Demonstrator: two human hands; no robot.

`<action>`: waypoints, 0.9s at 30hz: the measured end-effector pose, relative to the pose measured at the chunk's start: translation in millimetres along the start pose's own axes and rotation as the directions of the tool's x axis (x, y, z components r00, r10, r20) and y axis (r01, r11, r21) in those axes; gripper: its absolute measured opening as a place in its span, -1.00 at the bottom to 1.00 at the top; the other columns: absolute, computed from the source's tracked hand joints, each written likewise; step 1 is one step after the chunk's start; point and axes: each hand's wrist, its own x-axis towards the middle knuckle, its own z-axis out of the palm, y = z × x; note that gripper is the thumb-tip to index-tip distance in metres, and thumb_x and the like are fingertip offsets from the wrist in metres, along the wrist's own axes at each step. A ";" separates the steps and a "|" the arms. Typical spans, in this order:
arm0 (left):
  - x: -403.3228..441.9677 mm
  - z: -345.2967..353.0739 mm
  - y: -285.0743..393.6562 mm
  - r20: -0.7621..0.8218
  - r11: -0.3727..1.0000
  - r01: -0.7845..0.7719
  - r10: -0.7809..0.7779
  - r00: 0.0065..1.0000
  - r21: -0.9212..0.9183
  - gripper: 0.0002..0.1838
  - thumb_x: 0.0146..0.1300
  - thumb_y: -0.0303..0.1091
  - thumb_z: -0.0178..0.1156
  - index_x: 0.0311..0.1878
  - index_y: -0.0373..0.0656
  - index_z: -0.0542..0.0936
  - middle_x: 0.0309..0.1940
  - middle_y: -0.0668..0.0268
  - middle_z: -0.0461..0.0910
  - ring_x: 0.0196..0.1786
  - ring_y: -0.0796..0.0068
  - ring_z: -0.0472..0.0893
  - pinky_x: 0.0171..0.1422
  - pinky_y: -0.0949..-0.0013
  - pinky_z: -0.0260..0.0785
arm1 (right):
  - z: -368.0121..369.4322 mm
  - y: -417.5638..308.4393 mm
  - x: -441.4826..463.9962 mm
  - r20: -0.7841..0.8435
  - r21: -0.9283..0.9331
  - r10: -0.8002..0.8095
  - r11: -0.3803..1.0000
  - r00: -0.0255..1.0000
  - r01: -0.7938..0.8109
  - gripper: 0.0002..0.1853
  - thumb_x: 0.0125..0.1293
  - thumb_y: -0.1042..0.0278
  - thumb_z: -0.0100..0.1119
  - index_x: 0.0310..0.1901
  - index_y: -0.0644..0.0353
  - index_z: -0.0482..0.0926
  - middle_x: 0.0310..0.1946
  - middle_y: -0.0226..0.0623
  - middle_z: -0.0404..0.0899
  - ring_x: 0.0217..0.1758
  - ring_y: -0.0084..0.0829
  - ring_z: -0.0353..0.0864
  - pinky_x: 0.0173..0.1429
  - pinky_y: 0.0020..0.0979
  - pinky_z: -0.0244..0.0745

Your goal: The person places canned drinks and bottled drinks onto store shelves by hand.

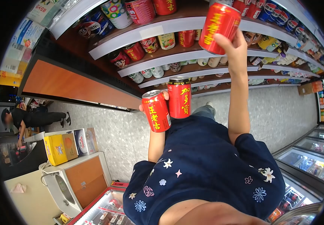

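My left hand (165, 95) is wrapped round two red drink cans side by side in front of my body, mostly hidden behind them. One is a Wanglaoji can (155, 112) with a silver top and yellow characters, tilted slightly. Beside it, the Jiaduobao can (179, 99) has a black-and-gold rim and stands almost upright. Raised to the upper right, my right hand (235, 48) grips another red Wanglaoji can (219, 28), thumb across its front. That can is in front of the upper shelf (192, 24) and hides part of it; whether it touches the shelf I cannot tell.
Tiered shelves carry canned drinks, including a blue Pepsi can (269, 9) and a pink can (140, 11). A wooden side panel (79, 82) borders them on the left. Glass-topped coolers (308, 161) stand right. A person (30, 118) bends at the far left near a yellow box (58, 148).
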 end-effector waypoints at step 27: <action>-8.3 -3.3 3.8 -0.041 0.999 -0.035 0.036 0.998 0.018 -0.03 -0.01 0.41 0.33 -0.02 -0.48 0.39 -0.18 0.04 0.52 -0.24 0.34 0.64 -0.22 0.40 0.57 | 27.5 6.7 73.8 0.000 -0.679 -0.505 0.633 0.863 0.371 -0.17 -0.08 0.11 0.58 0.20 0.35 0.41 0.10 0.10 0.51 0.19 0.01 0.51 0.23 -0.16 0.44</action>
